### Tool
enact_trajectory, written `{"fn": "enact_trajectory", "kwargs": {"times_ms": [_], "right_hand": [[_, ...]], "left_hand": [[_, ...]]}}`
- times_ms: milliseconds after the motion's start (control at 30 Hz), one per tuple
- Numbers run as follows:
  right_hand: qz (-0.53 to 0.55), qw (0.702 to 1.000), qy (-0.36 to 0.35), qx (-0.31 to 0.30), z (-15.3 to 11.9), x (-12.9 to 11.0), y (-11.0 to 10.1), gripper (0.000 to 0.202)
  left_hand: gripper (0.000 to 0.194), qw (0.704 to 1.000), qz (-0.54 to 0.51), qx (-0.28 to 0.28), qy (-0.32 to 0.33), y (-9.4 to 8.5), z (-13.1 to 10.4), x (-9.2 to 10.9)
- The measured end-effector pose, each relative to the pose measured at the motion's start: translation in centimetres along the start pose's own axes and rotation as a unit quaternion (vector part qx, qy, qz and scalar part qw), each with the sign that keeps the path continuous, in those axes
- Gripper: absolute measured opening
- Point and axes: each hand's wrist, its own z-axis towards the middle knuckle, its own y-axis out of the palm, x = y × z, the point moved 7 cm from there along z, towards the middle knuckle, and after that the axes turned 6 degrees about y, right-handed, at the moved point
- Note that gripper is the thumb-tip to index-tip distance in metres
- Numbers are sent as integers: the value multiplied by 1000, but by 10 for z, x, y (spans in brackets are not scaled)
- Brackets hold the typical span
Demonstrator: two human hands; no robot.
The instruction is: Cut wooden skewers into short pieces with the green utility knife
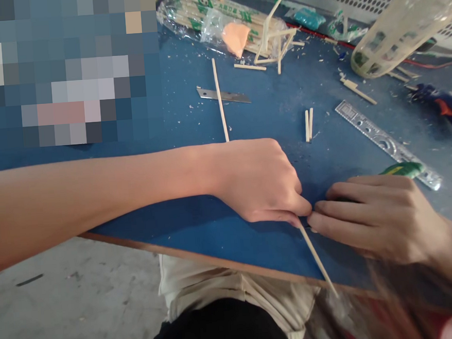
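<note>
My left hand is closed, thumb and index finger pinching a thin bamboo chopstick at the table's front edge. The chopstick's lower end slants past the edge towards my lap. Beside it, my right hand is curled, its fingertips almost touching my left fingers. From behind its knuckles sticks out the green handle of a utility knife; most of the knife is hidden under the hand. Another chopstick lies across a loose metal blade beyond my left wrist. Two short cut sticks lie side by side farther off.
A clear ruler lies at right, near a dark blue glue gun. At the back are a plastic pack of chopsticks, a small stick frame and a cloudy plastic bottle. Shavings dot the blue table. The upper left is pixelated.
</note>
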Motion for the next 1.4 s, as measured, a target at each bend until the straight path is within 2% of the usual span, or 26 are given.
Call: {"fn": "enact_trajectory", "kwargs": {"times_ms": [300,533,700,933,1067,1233,1400], "right_hand": [[-2,1000,-21,3,2,-5,-2,18],[-11,1000,-27,0,4,-13,-6,20],[-16,1000,-21,-13,5,-14,0,25],[43,998,18,33,0,0,-5,6],[38,999,13,18,1,-2,-4,3],[4,999,-21,37,4,-9,-7,8],[-2,999,-32,26,6,-12,-8,17]], "left_hand": [[34,1000,-1,-13,4,0,1,1],[28,1000,-15,-18,1,1,2,1],[29,999,-20,-34,-3,3,3,1],[32,1000,-1,-9,4,-1,2,1],[32,1000,-3,-5,-2,0,0,0],[32,1000,-2,-2,1,0,0,1],[31,1000,0,-8,1,1,0,1]]}}
